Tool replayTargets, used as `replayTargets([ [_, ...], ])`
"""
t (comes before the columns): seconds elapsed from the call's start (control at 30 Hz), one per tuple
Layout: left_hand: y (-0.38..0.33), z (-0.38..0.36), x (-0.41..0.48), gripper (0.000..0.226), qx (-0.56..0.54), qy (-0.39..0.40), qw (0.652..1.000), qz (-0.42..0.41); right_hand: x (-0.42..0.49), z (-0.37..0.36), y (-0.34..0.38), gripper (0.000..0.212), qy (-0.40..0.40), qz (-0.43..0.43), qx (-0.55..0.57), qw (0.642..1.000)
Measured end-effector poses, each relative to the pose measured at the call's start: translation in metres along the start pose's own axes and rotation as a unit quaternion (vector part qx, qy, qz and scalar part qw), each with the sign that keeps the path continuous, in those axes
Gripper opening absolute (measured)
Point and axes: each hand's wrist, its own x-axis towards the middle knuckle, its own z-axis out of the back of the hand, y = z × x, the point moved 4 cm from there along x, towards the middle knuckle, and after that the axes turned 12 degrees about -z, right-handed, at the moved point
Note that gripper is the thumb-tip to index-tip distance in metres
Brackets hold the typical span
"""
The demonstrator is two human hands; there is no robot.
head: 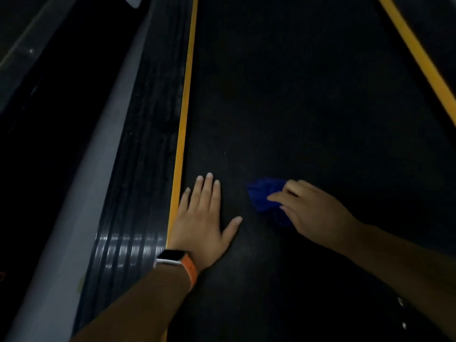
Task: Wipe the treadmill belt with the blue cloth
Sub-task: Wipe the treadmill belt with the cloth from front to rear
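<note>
The black treadmill belt (308, 107) fills the middle of the head view, running away from me between two yellow stripes. My left hand (202, 220) lies flat on the belt, fingers straight, right beside the left yellow stripe (183, 124); a watch with an orange band sits on its wrist. A crumpled blue cloth (262, 196) rests on the belt to the right of that hand. My right hand (311, 211) covers the cloth's right part, its fingers curled around the fabric and the thumb laid across it.
Left of the belt runs a ribbed black side rail (145, 149), then a grey frame edge (98, 174). A second yellow stripe (419, 53) bounds the belt at the upper right. The scene is dim.
</note>
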Motion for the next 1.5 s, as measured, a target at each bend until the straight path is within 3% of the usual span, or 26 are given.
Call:
replayTargets([
  [0.07,-0.006,-0.006,0.004,0.091,-0.008,0.0,1.0,-0.007,0.046,0.009,-0.019,0.03,-0.051,-0.021,0.02,0.998],
  [0.1,-0.007,-0.007,0.005,0.091,-0.018,-0.006,1.0,-0.004,0.074,0.02,-0.031,0.028,-0.087,-0.075,0.025,0.993],
  [0.17,-0.004,-0.011,0.006,0.091,-0.03,-0.017,0.999,-0.002,0.112,0.027,-0.048,0.03,-0.103,-0.164,-0.007,0.981],
  [0.23,-0.001,-0.013,0.006,0.091,-0.037,-0.022,0.999,-0.01,0.103,0.016,-0.04,0.033,-0.119,-0.188,-0.018,0.975],
  [0.3,-0.002,-0.014,0.006,0.091,-0.04,-0.02,0.999,-0.016,0.047,-0.002,0.003,0.042,-0.062,-0.106,-0.019,0.992],
  [0.4,-0.003,-0.014,0.006,0.091,-0.048,-0.011,0.999,-0.011,-0.012,-0.011,0.034,0.068,0.096,0.027,-0.033,0.994],
  [0.47,-0.001,-0.015,0.006,0.091,-0.053,-0.004,0.999,-0.014,0.037,0.0,0.009,0.061,0.055,0.06,-0.07,0.994],
  [0.53,-0.002,-0.015,0.007,0.092,-0.046,-0.011,0.999,-0.012,0.11,0.021,-0.018,0.045,-0.045,-0.062,-0.053,0.996],
  [0.63,-0.001,-0.015,0.007,0.092,-0.047,-0.011,0.999,-0.013,0.14,0.021,-0.03,0.041,-0.117,-0.197,-0.019,0.973],
  [0.67,-0.001,-0.015,0.007,0.092,-0.048,-0.013,0.999,-0.013,0.123,0.011,-0.014,0.044,-0.101,-0.188,-0.026,0.977],
  [0.8,-0.003,-0.014,0.006,0.091,-0.045,-0.013,0.999,-0.01,0.031,-0.012,0.044,0.062,0.042,0.019,-0.009,0.999],
  [0.87,-0.002,-0.014,0.007,0.091,-0.05,-0.005,0.999,-0.015,0.072,0.0,0.018,0.049,0.021,0.079,-0.063,0.995],
  [0.93,-0.002,-0.014,0.008,0.092,-0.045,-0.007,0.999,-0.014,0.137,0.023,-0.02,0.034,-0.072,-0.04,-0.062,0.995],
  [1.0,-0.002,-0.012,0.007,0.092,-0.046,-0.006,0.999,-0.011,0.172,0.032,-0.053,0.035,-0.143,-0.218,-0.006,0.965],
  [1.03,-0.002,-0.012,0.008,0.092,-0.047,-0.007,0.999,-0.013,0.171,0.026,-0.043,0.036,-0.163,-0.254,-0.006,0.953],
  [1.07,-0.002,-0.013,0.008,0.092,-0.05,-0.007,0.999,-0.014,0.161,0.016,-0.021,0.037,-0.153,-0.244,-0.032,0.957],
  [1.1,-0.002,-0.014,0.008,0.091,-0.051,-0.004,0.999,-0.014,0.142,0.005,0.01,0.041,-0.118,-0.179,-0.054,0.975],
  [1.17,-0.002,-0.014,0.007,0.09,-0.051,0.002,0.999,-0.009,0.094,-0.015,0.058,0.056,-0.017,0.02,-0.027,0.999],
  [1.2,-0.002,-0.013,0.007,0.09,-0.052,0.0,0.999,-0.007,0.088,-0.013,0.057,0.06,0.037,0.079,-0.029,0.996],
  [1.27,-0.002,-0.014,0.008,0.09,-0.057,0.0,0.998,-0.013,0.121,-0.001,0.029,0.05,0.017,0.144,-0.08,0.986],
  [1.3,-0.002,-0.014,0.008,0.09,-0.06,0.0,0.998,-0.015,0.151,0.008,0.01,0.042,-0.033,0.105,-0.094,0.989],
  [1.37,-0.001,-0.014,0.007,0.091,-0.063,-0.006,0.998,-0.01,0.206,0.023,-0.028,0.035,-0.131,-0.074,-0.04,0.988],
  [1.43,-0.002,-0.013,0.008,0.092,-0.064,-0.001,0.998,-0.007,0.231,0.022,-0.039,0.036,-0.183,-0.213,0.02,0.96],
  [1.5,-0.002,-0.013,0.008,0.092,-0.065,0.0,0.998,-0.007,0.236,0.016,-0.028,0.036,-0.192,-0.25,0.028,0.949],
])
